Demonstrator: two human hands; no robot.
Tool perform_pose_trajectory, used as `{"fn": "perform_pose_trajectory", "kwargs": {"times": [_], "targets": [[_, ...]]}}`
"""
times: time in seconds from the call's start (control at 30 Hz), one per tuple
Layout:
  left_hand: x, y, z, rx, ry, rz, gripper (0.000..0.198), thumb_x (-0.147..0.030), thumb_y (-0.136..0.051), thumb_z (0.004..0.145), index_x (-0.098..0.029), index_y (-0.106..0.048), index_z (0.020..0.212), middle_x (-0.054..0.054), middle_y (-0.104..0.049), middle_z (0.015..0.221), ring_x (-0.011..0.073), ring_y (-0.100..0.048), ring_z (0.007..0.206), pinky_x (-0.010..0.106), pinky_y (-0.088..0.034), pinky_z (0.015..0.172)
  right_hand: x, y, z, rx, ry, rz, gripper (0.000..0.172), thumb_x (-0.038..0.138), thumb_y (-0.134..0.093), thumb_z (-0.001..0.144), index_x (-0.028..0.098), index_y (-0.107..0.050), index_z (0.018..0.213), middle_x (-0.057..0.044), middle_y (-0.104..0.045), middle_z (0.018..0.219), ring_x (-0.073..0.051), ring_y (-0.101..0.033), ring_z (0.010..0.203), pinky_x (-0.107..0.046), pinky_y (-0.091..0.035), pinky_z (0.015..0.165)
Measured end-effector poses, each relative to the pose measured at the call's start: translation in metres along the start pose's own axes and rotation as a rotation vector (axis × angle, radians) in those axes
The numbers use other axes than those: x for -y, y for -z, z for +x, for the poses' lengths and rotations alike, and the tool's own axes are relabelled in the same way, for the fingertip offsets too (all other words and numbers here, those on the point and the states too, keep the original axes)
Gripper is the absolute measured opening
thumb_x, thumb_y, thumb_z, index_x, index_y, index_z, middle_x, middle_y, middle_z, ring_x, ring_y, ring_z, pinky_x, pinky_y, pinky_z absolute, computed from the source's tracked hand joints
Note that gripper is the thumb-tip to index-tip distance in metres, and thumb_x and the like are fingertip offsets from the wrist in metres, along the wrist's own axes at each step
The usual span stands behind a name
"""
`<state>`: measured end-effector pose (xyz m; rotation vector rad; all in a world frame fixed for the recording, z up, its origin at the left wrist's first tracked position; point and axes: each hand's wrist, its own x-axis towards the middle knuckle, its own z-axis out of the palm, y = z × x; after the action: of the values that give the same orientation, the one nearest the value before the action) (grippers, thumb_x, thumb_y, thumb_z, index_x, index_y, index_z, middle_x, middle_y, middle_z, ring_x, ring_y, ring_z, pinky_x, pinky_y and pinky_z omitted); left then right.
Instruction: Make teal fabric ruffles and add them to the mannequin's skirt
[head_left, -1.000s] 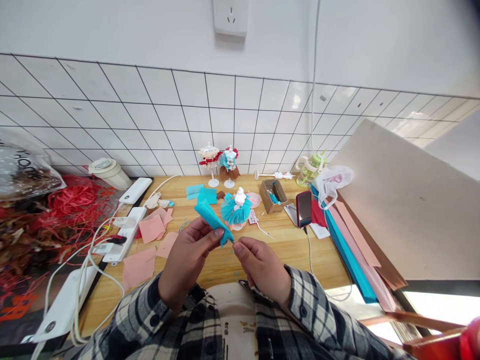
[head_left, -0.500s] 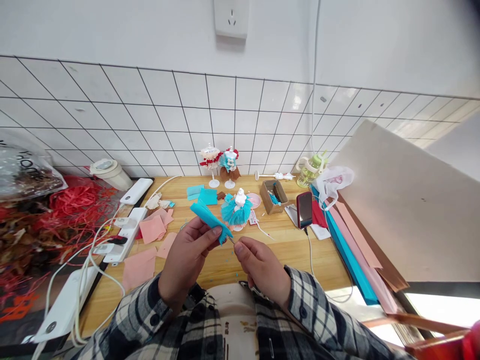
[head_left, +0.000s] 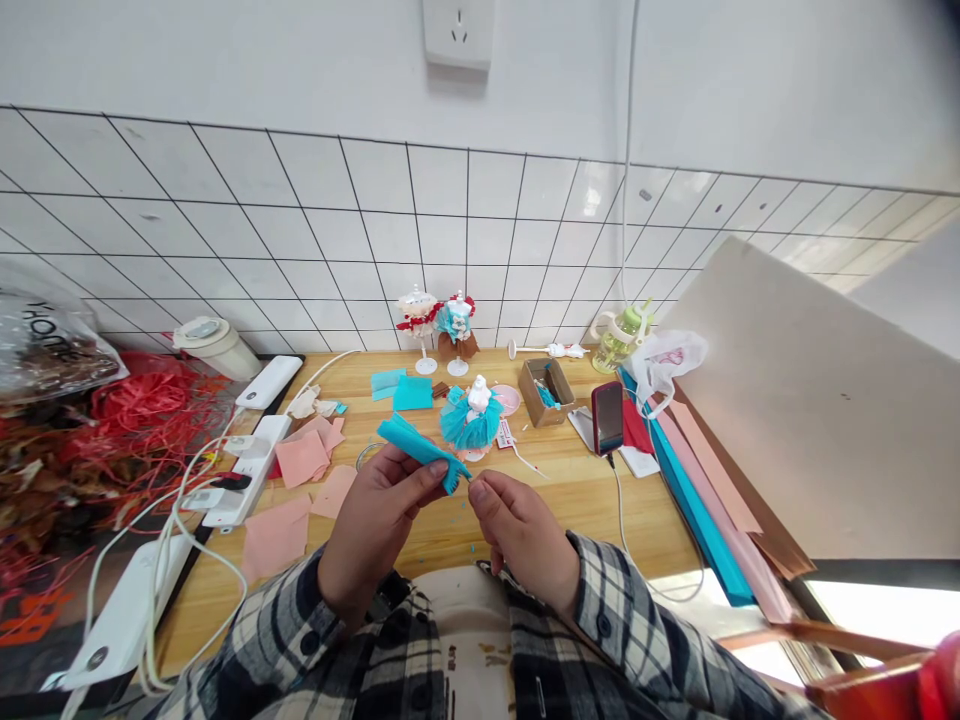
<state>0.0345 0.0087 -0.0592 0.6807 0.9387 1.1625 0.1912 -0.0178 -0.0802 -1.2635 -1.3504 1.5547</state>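
My left hand [head_left: 375, 510] is closed round a folded strip of turquoise crepe paper [head_left: 409, 440], thumb pressed on top near its fringed right end. Close by on the right, my right hand [head_left: 517, 515] pinches a thin metal tool, mostly hidden in the fingers, its tip at the fringed end. Just beyond the hands stands a small white dress-form figure [head_left: 478, 390] in a turquoise paper skirt [head_left: 471, 424]. Flat turquoise paper pieces [head_left: 412, 393] lie behind the strip.
Pink paper squares [head_left: 277, 535] and power strips [head_left: 259, 470] with cables are at left. Two decorated mannequins [head_left: 424, 365] stand near the wall. A cardboard box [head_left: 546, 410], a phone [head_left: 607, 418] on a cable, a bottle [head_left: 615, 345] and long paper rolls [head_left: 701, 515] are at right.
The fringed end of the paper and the right fingertips are slightly closer, and less of the metal tool shows. Both hands otherwise keep nearly the same place.
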Motion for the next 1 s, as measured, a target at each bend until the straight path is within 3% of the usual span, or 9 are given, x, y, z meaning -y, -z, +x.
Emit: {"fn": "perform_pose_trajectory", "kwargs": {"times": [0.3,0.57,1.0], "targets": [[0.0034,0.0022,0.0011,0.011,-0.005,0.022,0.015,-0.019,-0.079,0.067,-0.018,-0.069,0.079,-0.002,-0.071,0.072,0.0113,-0.065,0.068,0.021,-0.055,0.067,0.0028,0.0004,-0.0014,-0.005,0.012,-0.057,0.044,0.058,-0.039,0.090,0.021,-0.038,0.066,0.009,-0.035,0.048,-0.005,-0.036,0.033,-0.017,-0.025,0.032],[0.0023,0.0003,-0.0001,0.045,-0.015,0.032,0.016,-0.021,-0.077,0.069,-0.019,-0.070,0.084,-0.001,-0.071,0.077,0.0111,-0.064,0.070,0.020,-0.053,0.067,0.0070,0.0018,-0.0029,-0.011,0.047,-0.083,0.040,0.051,-0.043,0.090,0.020,-0.040,0.065,0.009,-0.033,0.047,-0.004,-0.035,0.033,-0.017,-0.024,0.034],[0.0008,-0.0001,-0.0021,0.024,-0.036,0.039,0.016,-0.020,-0.077,0.069,-0.019,-0.070,0.082,0.000,-0.072,0.079,0.0127,-0.063,0.069,0.023,-0.052,0.068,0.0007,0.0010,-0.0033,0.000,-0.011,-0.045,0.049,0.066,-0.038,0.086,0.021,-0.039,0.068,0.009,-0.032,0.050,-0.005,-0.032,0.034,-0.017,-0.029,0.029]]}}
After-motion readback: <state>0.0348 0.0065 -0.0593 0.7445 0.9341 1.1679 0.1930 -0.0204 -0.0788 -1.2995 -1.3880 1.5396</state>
